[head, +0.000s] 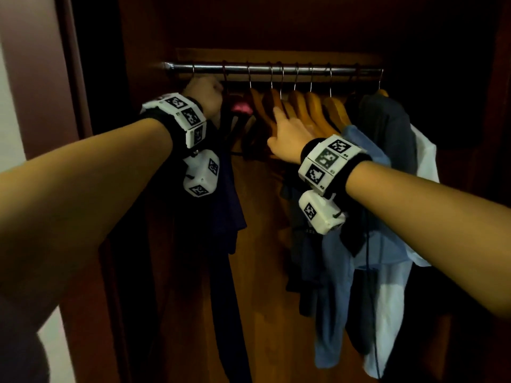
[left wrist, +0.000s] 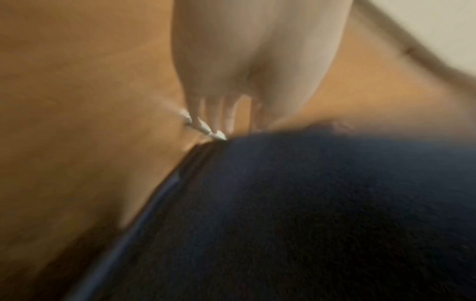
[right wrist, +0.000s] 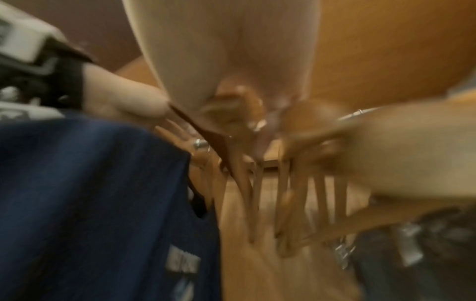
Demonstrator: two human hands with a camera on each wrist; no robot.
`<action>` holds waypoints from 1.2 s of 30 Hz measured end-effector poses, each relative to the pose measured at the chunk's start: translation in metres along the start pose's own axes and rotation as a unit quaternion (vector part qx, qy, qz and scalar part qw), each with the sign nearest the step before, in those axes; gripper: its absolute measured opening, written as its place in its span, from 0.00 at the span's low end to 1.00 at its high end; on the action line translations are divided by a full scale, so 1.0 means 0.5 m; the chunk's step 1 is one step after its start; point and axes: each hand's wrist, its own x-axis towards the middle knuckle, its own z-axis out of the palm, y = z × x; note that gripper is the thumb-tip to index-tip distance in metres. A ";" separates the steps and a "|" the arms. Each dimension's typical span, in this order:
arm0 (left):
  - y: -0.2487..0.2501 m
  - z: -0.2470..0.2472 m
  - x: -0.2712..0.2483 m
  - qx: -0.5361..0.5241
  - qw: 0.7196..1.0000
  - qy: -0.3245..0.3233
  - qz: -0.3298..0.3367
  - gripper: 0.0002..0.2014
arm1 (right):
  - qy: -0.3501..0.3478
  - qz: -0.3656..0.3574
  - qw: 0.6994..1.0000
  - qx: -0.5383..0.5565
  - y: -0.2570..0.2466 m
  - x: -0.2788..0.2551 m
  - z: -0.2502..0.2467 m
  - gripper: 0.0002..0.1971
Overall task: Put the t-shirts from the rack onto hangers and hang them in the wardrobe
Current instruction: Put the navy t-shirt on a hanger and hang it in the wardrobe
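Observation:
A steel rail (head: 276, 69) runs across the top of the wooden wardrobe. My left hand (head: 206, 91) is a fist just under the rail's left end; in the left wrist view its fingers (left wrist: 221, 110) curl round a metal hanger hook (left wrist: 206, 129). A navy t-shirt (head: 226, 203) (left wrist: 309, 203) hangs below that hand. My right hand (head: 287, 125) reaches in among several bare wooden hangers (head: 312, 106) (right wrist: 257, 183), fingers straight and touching them. The right wrist view is blurred, and those fingertips are hidden behind the hangers.
A dark hanger with a pink part (head: 240, 106) hangs between my hands. At the right end hang a dark grey garment (head: 387, 114), a light blue shirt (head: 359, 244) and a white one (head: 425, 156). The wardrobe's side frame (head: 72, 64) stands close on the left.

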 end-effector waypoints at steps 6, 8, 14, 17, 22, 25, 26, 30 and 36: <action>0.086 0.041 -0.049 -0.036 0.995 -0.085 0.033 0.18 | -0.037 0.014 0.999 -0.027 0.003 -0.003 0.015 0.23; 0.089 0.057 -0.048 -0.003 0.996 -0.089 0.015 0.18 | -0.045 0.012 0.999 -0.028 0.011 -0.005 0.012 0.27; 0.055 0.082 -0.051 0.064 0.988 -0.130 -0.056 0.29 | -0.041 -0.009 0.998 -0.042 0.034 -0.013 0.000 0.29; 0.037 0.109 -0.062 0.063 0.986 -0.130 -0.088 0.38 | -0.037 -0.016 0.998 -0.047 0.037 -0.016 0.015 0.29; 0.037 0.140 -0.076 -0.128 0.971 -0.106 -0.171 0.30 | -0.033 -0.017 0.998 -0.042 0.039 -0.015 0.027 0.27; 0.050 0.142 -0.084 -0.266 0.937 -0.075 -0.214 0.24 | -0.034 -0.015 0.998 -0.044 0.041 -0.015 0.032 0.28; 0.055 0.142 -0.085 -0.286 0.931 -0.047 -0.222 0.24 | -0.035 -0.015 0.998 -0.044 0.040 -0.016 0.033 0.28; 0.067 0.147 -0.089 -0.277 0.946 -0.037 -0.167 0.23 | -0.038 -0.014 0.997 -0.058 0.033 -0.026 0.037 0.29; 0.081 0.152 -0.095 -0.287 0.949 -0.064 -0.119 0.21 | -0.036 -0.014 0.996 -0.075 0.032 -0.035 0.023 0.31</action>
